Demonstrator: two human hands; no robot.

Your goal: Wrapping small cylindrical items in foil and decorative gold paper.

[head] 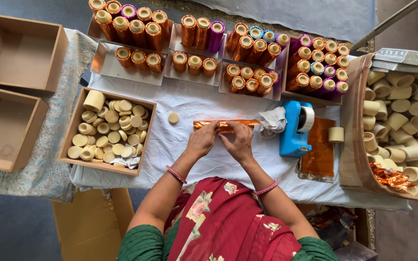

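Both hands sit close together at the middle of the white-covered desk [170, 159], the left hand [202, 140] and the right hand [238, 141] each with its grip pinched onto a tube wrapped in orange foil [226, 125] that lies flat and crosswise under the fingertips. A blue tape dispenser [294, 129] stands just to the right beside a crumpled white cloth [272, 122]. A wooden box of pale round caps [106, 130] sits to the left, with trays of foil-wrapped tubes [194, 48] beyond.
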